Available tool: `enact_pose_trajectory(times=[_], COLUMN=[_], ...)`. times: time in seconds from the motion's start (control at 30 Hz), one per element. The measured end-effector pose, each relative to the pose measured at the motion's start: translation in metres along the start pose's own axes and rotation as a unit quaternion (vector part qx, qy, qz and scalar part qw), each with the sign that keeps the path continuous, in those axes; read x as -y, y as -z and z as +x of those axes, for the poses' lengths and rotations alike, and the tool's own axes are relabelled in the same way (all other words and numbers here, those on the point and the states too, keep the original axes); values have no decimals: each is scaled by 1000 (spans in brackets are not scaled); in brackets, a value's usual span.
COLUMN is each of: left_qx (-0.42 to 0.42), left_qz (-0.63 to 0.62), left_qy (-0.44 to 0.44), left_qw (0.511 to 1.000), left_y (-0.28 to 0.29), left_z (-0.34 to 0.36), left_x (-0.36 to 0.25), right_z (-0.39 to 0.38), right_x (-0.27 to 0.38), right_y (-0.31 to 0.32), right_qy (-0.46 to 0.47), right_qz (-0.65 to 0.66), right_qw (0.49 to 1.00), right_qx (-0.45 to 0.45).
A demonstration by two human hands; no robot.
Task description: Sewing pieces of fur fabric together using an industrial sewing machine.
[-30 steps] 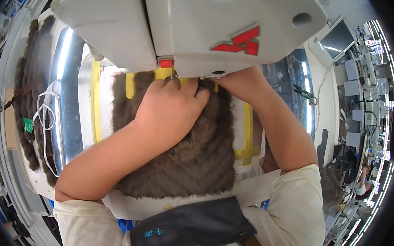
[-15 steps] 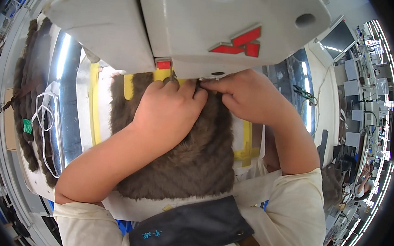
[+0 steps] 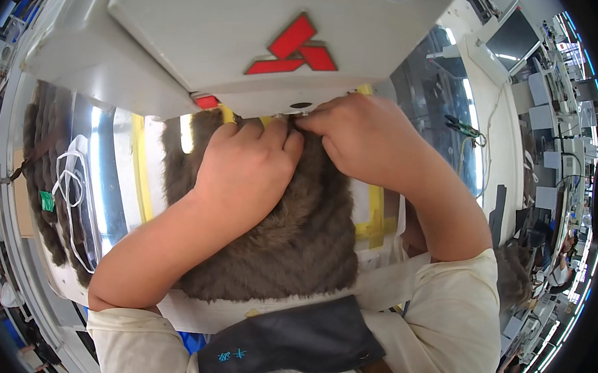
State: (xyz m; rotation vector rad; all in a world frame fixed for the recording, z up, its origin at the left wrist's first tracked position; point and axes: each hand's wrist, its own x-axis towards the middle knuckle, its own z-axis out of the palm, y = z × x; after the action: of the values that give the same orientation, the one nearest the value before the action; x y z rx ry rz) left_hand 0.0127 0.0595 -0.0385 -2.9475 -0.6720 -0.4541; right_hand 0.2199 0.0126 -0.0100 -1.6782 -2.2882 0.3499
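A white sewing machine head (image 3: 170,46) with a red emblem fills the top middle. Beneath it lies a brown fur piece (image 3: 266,260) on a pale plate with yellow tape strips (image 3: 141,175). My left hand (image 3: 241,168) rests on the fur, fingers curled and pressed against it just below the machine head. My right hand (image 3: 354,135) is beside it at the right, its fingers bent and drawn together on the fur near the needle area. Both sets of fingertips are partly hidden at the machine's lower edge.
Brown fur strips (image 3: 46,231) and a white cord (image 3: 77,192) lie at the left. Green-handled snips (image 3: 466,132) lie right of the machine. A screen (image 3: 507,38) stands at the upper right. Other workstations and a person (image 3: 560,270) show at the far right.
My right hand has come out from beneath the machine head, moving inward beside my left hand. The view has shifted, with the machine head now further left. My left hand stays on the fur.
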Motion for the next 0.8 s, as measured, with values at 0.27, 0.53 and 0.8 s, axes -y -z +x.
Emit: enact_pose_trajectory(times=[0.27, 0.53, 0.8], left_qx=[41, -27, -10], left_qz=[-27, -35, -49], left_qy=[8, -19, -50], left_qw=[999, 999, 998], left_y=[-1, -2, 14], left_z=[1, -5, -19], left_x=[5, 9, 11], right_z=[7, 9, 11], right_x=[-4, -14, -12], right_y=[1, 7, 2], right_qy=[9, 48, 47], right_qz=[-26, 49, 1], right_qw=[999, 997, 999], right_qx=[18, 31, 23])
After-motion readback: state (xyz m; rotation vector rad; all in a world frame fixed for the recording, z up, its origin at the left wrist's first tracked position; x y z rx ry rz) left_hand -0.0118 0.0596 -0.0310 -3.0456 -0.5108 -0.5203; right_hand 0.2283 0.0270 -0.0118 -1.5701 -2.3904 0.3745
